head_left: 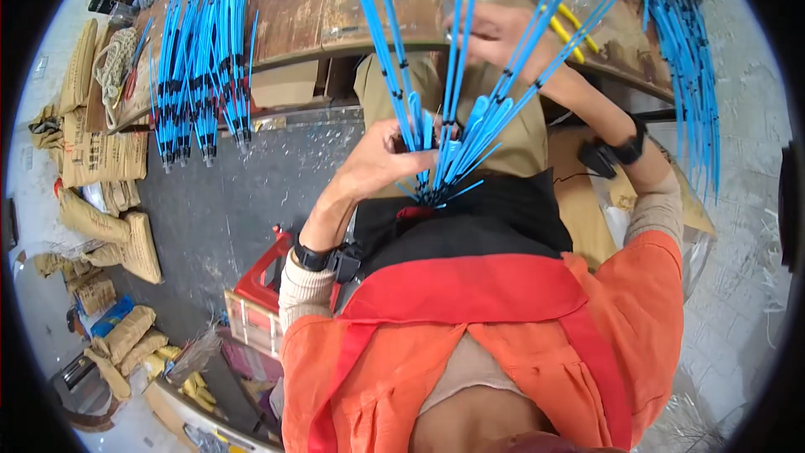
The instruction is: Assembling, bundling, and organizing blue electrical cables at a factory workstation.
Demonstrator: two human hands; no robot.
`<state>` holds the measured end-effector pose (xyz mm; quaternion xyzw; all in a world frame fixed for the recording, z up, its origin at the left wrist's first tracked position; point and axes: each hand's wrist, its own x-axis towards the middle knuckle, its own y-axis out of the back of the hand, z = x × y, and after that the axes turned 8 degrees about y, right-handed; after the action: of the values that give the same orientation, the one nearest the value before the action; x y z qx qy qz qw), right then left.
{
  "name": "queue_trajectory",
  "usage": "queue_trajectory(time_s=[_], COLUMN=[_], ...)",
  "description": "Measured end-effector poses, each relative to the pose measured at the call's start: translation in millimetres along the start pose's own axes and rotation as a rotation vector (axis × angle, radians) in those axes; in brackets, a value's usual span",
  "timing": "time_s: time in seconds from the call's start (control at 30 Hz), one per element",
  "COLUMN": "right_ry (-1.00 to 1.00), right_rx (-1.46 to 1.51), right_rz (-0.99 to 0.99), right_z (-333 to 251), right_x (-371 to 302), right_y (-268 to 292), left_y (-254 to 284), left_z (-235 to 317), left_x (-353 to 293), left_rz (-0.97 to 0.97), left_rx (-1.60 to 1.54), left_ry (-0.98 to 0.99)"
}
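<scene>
A fan of long, thin blue rods [392,33] with black bands spreads upward from my lap, its lower ends gathered over a black apron [470,222]. My left hand [390,159] is closed around the lower part of this bundle, where short blue loops and tips also stick out. Farther up, behind the middle rods, my right hand [503,33] has its fingers bent together near the table edge. The rods partly cover those fingertips, so what they pinch is unclear. Yellow-handled pliers [572,32] lie just right of the right hand.
Several banded blue bundles [201,75] hang over the left edge of the wooden table [293,8]. More blue rods [692,92] hang at its right end. Rope [116,63], brown sacks [105,147] and a red stool [264,273] are at the left.
</scene>
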<state>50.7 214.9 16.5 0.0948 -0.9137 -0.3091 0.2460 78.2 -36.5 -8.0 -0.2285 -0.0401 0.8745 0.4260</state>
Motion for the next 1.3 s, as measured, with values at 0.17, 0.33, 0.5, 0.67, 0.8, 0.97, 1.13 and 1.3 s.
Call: queue_trajectory(time_s=[0.17,0.33,0.5,0.67,0.8,0.97,1.13,1.3], right_ry=[-0.702,-0.504,-0.556,-0.548,-0.603,-0.54,-0.577,-0.593], right_rx=[0.913,0.896,0.946,1.078,1.032,0.864,0.896,0.858], right_rz=[-0.105,-0.225,-0.282,-0.29,-0.302,-0.306,-0.247,-0.293], right_z=[-35.7,-23.0,-35.8,-31.8,-39.4,-46.3,-47.4,-45.0], right_x=[-35.0,-49.9,-52.9,-56.3,-57.4,-61.6,-63.1,-63.1], right_y=[-13.1,-6.9,4.0,5.8,9.0,5.9,7.5,4.6], left_y=[-4.7,-21.4,-37.0,-30.5,-30.7,-33.6,-26.6,-32.8], left_z=[5.1,8.2,9.2,1.9,-0.9,1.8,-1.5,3.9], left_x=[4.1,3.6,1.7,-2.0,-2.4,-0.4,1.3,-1.6], left_rz=[-0.081,0.004,0.135,0.093,0.084,0.086,0.084,0.112], left_rx=[0.064,0.101,0.139,0.199,0.229,0.198,0.292,0.259], left_ry=[0.024,0.016,-0.158,-0.052,0.016,0.002,0.035,0.032])
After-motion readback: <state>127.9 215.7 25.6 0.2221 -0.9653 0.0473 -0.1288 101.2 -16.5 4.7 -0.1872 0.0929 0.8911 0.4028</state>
